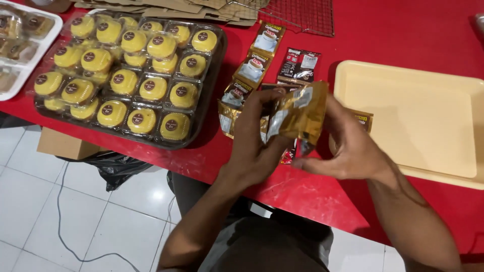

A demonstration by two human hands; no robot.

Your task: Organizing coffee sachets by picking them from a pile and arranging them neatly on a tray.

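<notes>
Two hands, the left hand (254,133) and right hand (348,146), each close their grip on one gold sachet (298,113) above the red counter (403,30), between the far-left tray of yellow cakes (209,95) and right-side cream tray (413,75).

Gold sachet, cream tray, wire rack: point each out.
Gold sachet (298,112), head view, middle of its face.
Cream tray (403,68), head view, far rim.
Wire rack (302,15), head view, mesh centre.

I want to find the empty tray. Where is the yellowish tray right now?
In the head view, the cream tray lies on the red table at the right, just beyond the right hand and right of the coffee sachets.
</notes>
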